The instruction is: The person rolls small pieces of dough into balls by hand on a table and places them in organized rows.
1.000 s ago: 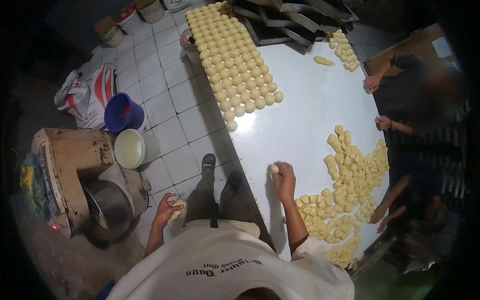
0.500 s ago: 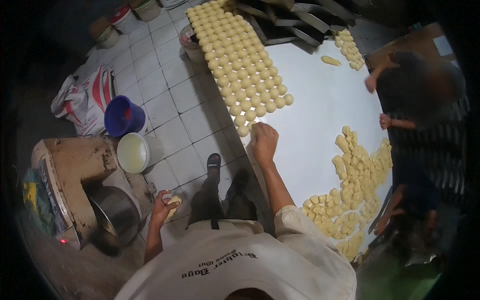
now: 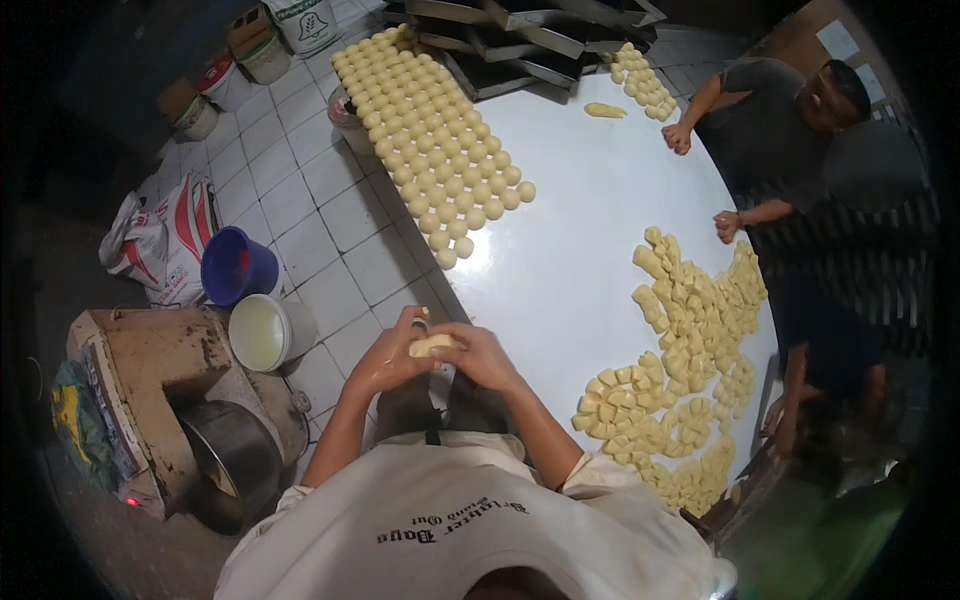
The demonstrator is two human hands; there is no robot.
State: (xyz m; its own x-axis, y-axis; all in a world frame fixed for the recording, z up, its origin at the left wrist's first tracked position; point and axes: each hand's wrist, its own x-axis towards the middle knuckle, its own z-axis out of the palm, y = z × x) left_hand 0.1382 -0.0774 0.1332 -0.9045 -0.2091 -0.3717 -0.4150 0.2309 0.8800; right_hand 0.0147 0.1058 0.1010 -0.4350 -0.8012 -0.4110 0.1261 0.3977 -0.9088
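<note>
In front of my body, at the near left edge of the white table (image 3: 560, 230), my two hands meet around a pale yellow dough piece (image 3: 430, 346). My left hand (image 3: 385, 358) wraps it from the left, and my right hand (image 3: 482, 358) closes its fingers on the other end. Beyond them, rows of round dough balls (image 3: 450, 165) cover the table's far left side, almost touching one another. Cut, unshaped dough pieces (image 3: 690, 350) lie heaped and scattered on the right part of the table.
Dark metal trays (image 3: 520, 45) are stacked at the far end, near an elongated dough piece (image 3: 605, 110) and more balls (image 3: 643, 85). Two people (image 3: 770, 130) are along the right side. On my left stand a white bucket (image 3: 295, 330), a purple bucket (image 3: 255, 270) and a mixer (image 3: 140, 350).
My right hand has left the dough balls and come back to my left hand. The left hand has risen with its dough piece, and both now grip it.
</note>
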